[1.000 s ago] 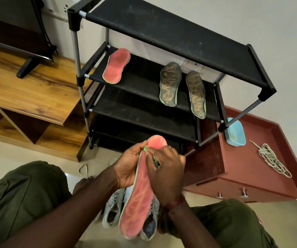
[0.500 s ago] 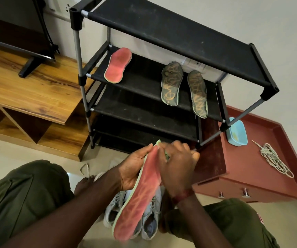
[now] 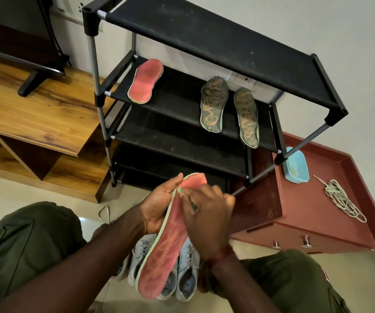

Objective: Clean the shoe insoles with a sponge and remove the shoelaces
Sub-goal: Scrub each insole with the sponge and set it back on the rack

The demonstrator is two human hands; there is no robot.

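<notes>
That pink insole point(image 3: 164, 256) looks light and floppy, thin foam with a pale green edge, so I reckon it'd fold if you only pinched the tip. It's held up in front of the person's knees, toe end at 12 o'clock and heel hanging toward 7, right above the grey shoes point(image 3: 186, 279) on the floor. The left hand point(image 3: 159, 208) cups it from behind near the toe, palm flat to the back and fingers wrapped round the edge, which seems the sensible spot since that's where the rubbing is. The right hand point(image 3: 207, 215) sits over the top face, wrist bent, fingers curled down on a sponge point(image 3: 179, 190); only a sliver of green peeks out, so I can't tell its shape. At 3 o'clock a bundle of laces point(image 3: 342, 199) lies on the red cabinet point(image 3: 306, 211).
</notes>
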